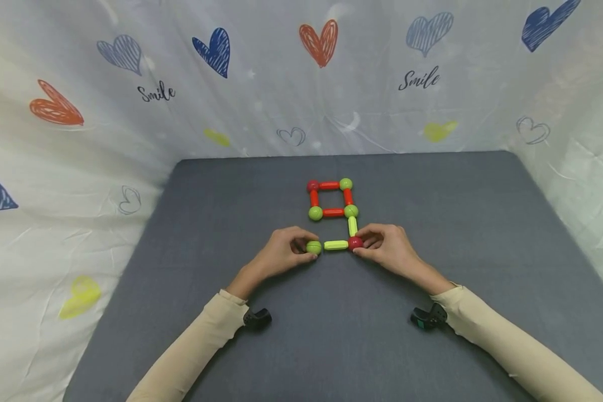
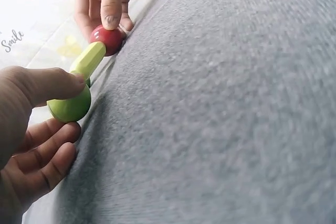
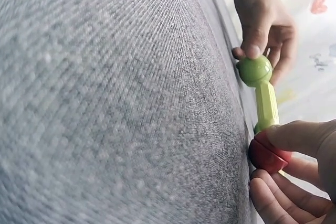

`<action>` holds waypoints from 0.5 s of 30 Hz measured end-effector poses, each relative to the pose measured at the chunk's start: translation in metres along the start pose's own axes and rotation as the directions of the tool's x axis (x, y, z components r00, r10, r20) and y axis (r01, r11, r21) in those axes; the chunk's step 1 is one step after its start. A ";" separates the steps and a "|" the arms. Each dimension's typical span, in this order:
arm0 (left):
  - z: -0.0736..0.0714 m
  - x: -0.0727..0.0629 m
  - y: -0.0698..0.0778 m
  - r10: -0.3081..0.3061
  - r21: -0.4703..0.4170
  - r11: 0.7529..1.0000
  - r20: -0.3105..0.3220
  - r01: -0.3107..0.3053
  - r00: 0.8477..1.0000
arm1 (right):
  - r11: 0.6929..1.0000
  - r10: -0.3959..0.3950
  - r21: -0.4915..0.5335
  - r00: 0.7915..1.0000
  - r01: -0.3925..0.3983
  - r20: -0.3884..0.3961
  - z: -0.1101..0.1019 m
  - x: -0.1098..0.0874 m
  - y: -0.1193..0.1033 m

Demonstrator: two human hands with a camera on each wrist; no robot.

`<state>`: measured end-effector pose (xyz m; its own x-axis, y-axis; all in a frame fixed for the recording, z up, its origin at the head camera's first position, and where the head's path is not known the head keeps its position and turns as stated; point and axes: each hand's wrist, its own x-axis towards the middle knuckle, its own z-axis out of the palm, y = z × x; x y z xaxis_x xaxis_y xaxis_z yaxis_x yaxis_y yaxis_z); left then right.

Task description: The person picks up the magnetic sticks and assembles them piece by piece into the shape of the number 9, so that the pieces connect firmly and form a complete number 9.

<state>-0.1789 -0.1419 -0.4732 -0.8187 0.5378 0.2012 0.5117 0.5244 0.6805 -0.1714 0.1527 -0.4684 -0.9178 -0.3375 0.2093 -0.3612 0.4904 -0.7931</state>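
My left hand (image 1: 285, 249) pinches a green ball (image 1: 314, 247) between thumb and fingers. My right hand (image 1: 391, 248) grips a red ball (image 1: 354, 243) the same way. From the red ball a yellow-green rod (image 1: 336, 245) points left; a small gap parts its end from the green ball in the head view. A second yellow-green rod (image 1: 352, 226) runs up from the red ball to a green corner ball (image 1: 351, 211). That ball belongs to a square of red rods (image 1: 334, 213), with two more green balls and a red ball (image 1: 313, 186) at its corners.
The pieces lie on a grey cloth-covered table (image 1: 221, 195). Behind and beside it hangs a white curtain (image 1: 261, 95) printed with hearts and words. A black wrist device (image 1: 258, 319) sits at the left sleeve, another black device (image 1: 429, 317) at the right.
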 end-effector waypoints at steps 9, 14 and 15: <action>0.008 0.002 0.001 0.017 0.011 1.000 0.000 -0.017 1.000 | 1.000 0.005 0.004 1.000 -0.005 0.007 0.000 0.000 0.002; 0.009 0.001 0.000 0.025 0.014 1.000 -0.005 -0.025 1.000 | 1.000 0.015 0.005 1.000 -0.015 0.009 0.001 -0.001 0.002; 0.009 0.001 0.000 0.028 0.015 1.000 -0.006 -0.027 1.000 | 1.000 0.017 0.006 1.000 -0.017 0.009 0.001 -0.001 0.002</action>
<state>-0.1772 -0.1354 -0.4796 -0.8059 0.5480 0.2241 0.5377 0.5190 0.6645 -0.1710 0.1534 -0.4705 -0.9224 -0.3361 0.1904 -0.3442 0.4911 -0.8002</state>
